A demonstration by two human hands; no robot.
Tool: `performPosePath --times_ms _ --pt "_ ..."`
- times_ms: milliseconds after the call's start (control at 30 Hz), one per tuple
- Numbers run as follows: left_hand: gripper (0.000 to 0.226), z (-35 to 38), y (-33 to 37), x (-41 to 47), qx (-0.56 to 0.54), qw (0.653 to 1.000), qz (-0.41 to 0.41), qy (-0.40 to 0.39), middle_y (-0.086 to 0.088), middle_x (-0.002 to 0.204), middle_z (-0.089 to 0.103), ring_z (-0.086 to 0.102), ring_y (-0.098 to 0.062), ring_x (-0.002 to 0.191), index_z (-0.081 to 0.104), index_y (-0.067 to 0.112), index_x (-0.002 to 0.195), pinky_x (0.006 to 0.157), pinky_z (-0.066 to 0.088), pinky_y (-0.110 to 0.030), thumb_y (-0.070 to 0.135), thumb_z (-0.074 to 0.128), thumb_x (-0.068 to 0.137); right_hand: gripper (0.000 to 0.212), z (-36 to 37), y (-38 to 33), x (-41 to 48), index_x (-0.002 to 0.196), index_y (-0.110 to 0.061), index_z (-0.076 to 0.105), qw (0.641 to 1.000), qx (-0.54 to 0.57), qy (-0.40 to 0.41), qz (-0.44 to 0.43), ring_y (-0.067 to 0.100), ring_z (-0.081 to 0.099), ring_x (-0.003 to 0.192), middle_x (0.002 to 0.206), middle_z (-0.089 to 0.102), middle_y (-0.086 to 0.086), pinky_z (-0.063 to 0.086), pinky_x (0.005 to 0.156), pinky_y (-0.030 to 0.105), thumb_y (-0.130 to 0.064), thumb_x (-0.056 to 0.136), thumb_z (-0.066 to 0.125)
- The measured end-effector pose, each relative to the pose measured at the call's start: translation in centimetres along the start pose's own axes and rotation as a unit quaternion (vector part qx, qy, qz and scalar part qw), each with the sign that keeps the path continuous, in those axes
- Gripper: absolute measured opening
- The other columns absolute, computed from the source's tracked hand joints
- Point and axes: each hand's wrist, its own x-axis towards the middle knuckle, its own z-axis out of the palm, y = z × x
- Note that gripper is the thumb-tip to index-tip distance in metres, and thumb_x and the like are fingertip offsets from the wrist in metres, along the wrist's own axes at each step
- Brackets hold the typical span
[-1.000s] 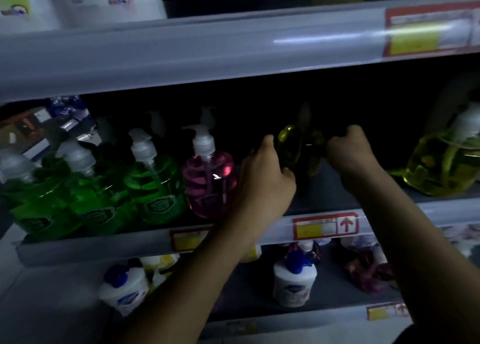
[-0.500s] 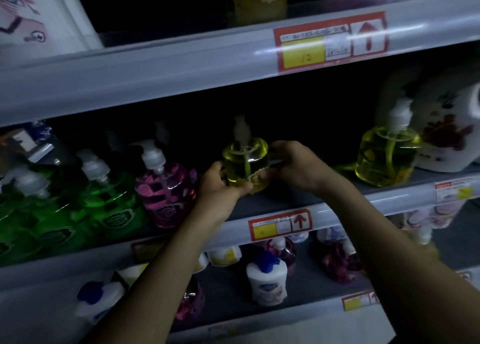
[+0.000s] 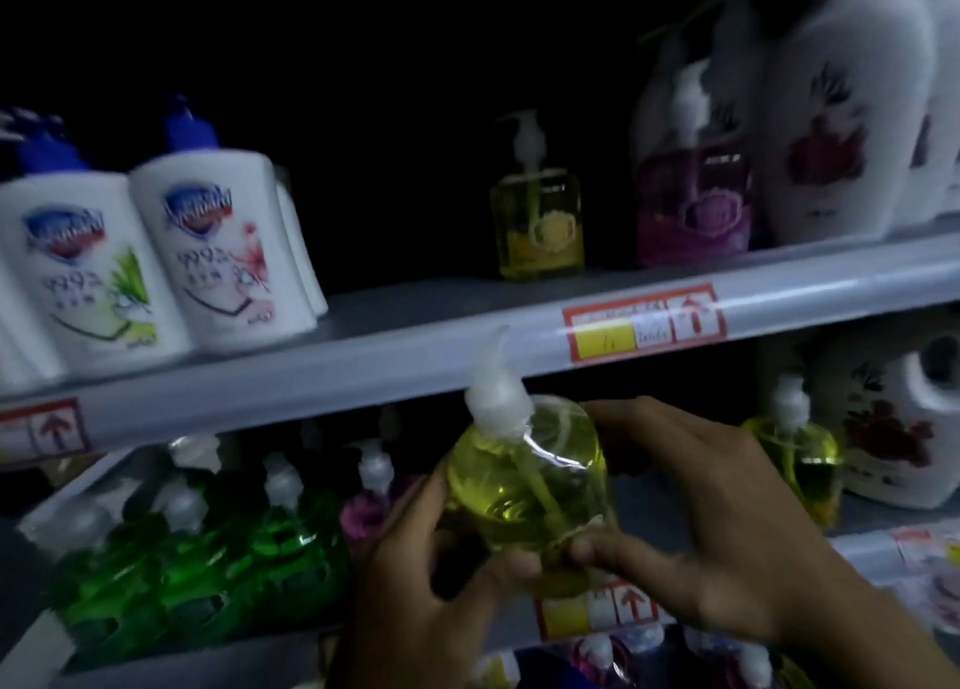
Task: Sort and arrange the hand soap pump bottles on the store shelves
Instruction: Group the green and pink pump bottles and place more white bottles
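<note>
Fingers (image 3: 631,553) of the left hand (image 3: 410,589) and right hand (image 3: 727,522) curled round the tilted yellow pump bottle (image 3: 524,485), in front of the shelf (image 3: 363,376).

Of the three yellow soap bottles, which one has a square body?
The yellow bottle on the upper shelf, left of the purple bottle. Its sides are flat; the held bottle and the lower-shelf bottle are round.

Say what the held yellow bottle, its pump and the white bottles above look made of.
The yellow bottle looks like clear glossy plastic: see-through to the liquid, with a bright glint on its wall. The pump seems white plastic, matte. The white bottles seem opaque plastic with printed fronts; blur hides their finish.
</note>
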Motion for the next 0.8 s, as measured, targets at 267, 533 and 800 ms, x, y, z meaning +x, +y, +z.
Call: performPosePath --times_ms 267,533,800 --pt "0.067 -2.7 8.7 6.9 0.053 0.983 0.172 0.037 0.020 0.114 0.067 0.063 0.000 0.105 0.045 0.049 0.133 0.089 0.052 -0.037 0.052 0.067 0.070 0.057 -0.6 -3.6 6.8 0.137 -0.017 0.050 0.957 0.099 0.266 -0.057 0.012 0.062 0.106 0.117 0.060 -0.001 0.048 0.087 0.024 -0.037 0.084 0.059" --pt "0.070 -1.7 7.2 13.2 0.193 0.966 0.170 0.036 0.023 0.123 0.056 0.052 0.003 0.112 0.014 0.053 0.142 0.084 0.045 -0.014 0.034 0.054 0.087 0.066 3.2 -0.8 11.4 0.150 -0.028 0.030 0.961 0.030 0.274 0.038 0.005 0.057 0.116 0.134 0.057 -0.016 0.041 0.106 0.031 -0.028 0.088 0.052" --pt "0.067 -0.3 6.1 14.1 0.379 0.915 0.128 0.052 -0.009 0.133 0.055 0.049 -0.035 0.121 0.004 0.032 0.151 0.089 0.043 -0.042 0.055 0.027 0.092 0.066 4.0 0.4 12.0 0.150 -0.010 0.026 0.959 -0.172 0.200 0.107 0.020 0.050 0.126 0.135 0.057 0.002 0.018 0.116 0.036 -0.044 0.094 0.017"
